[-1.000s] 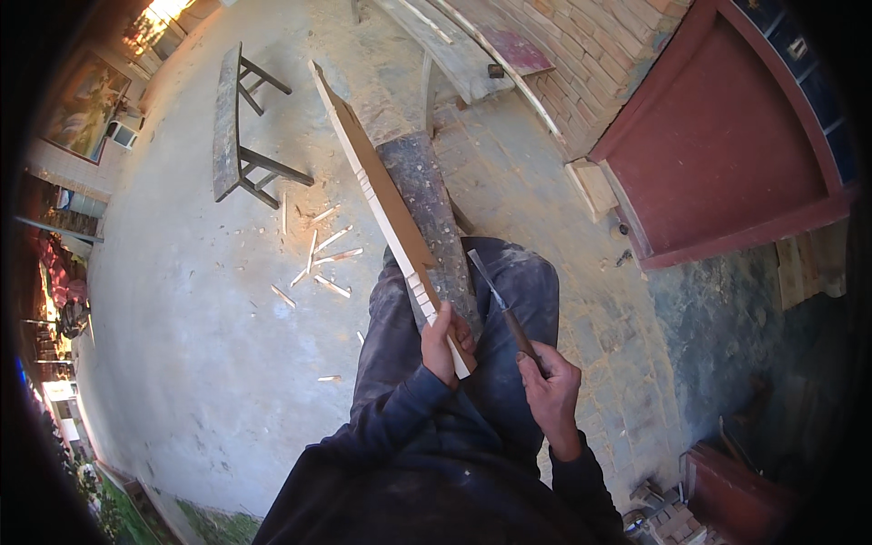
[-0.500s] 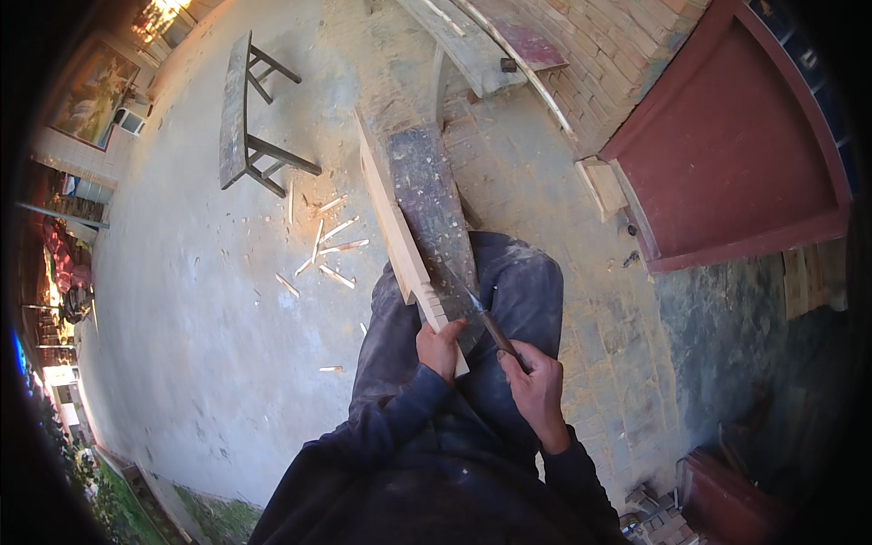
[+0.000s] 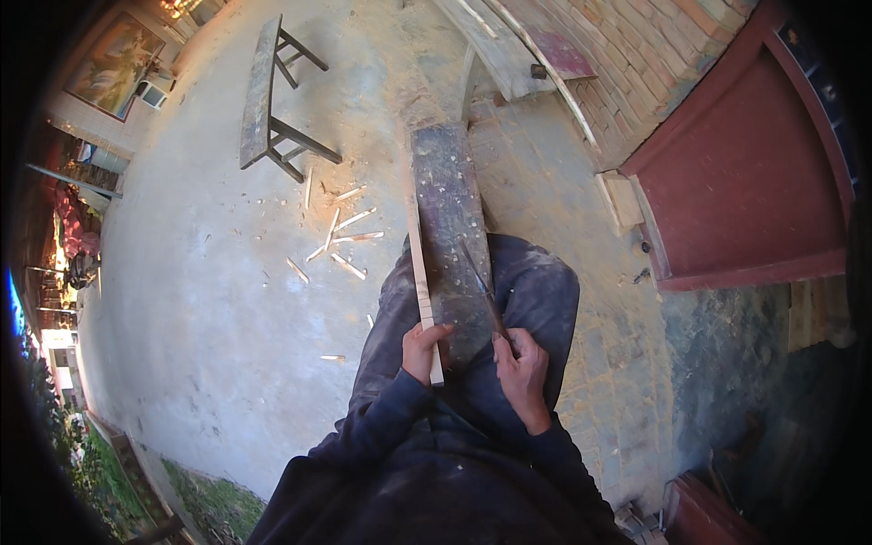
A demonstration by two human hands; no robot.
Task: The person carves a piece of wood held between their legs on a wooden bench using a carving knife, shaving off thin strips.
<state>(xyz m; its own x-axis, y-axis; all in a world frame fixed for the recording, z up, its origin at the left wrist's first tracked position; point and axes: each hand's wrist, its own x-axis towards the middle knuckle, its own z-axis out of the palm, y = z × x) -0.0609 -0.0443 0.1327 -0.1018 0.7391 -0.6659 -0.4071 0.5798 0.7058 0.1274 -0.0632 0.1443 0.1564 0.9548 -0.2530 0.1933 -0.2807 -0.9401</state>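
Observation:
My left hand (image 3: 423,351) is closed round the near end of a long pale wooden strip (image 3: 419,272). Several cuts cross the strip close to my thumb. It lies along the left edge of a narrow, worn bench (image 3: 448,186) between my legs. In my right hand (image 3: 522,374) is a chisel (image 3: 490,307), gripped by its dark wooden handle. Its thin metal blade points away from me over the bench top, to the right of the strip and apart from it.
Loose wood offcuts (image 3: 359,236) and sawdust litter the floor on the left. A second bench (image 3: 265,100) stands beyond them. To the right are a brick wall (image 3: 636,77) and a dark red panel (image 3: 745,182). Another red object (image 3: 704,513) sits at the lower right.
The wooden strip has turned, so it lies straighter along the bench and shows a narrower face. My left hand shifted slightly left with it. The chisel now points more directly forward.

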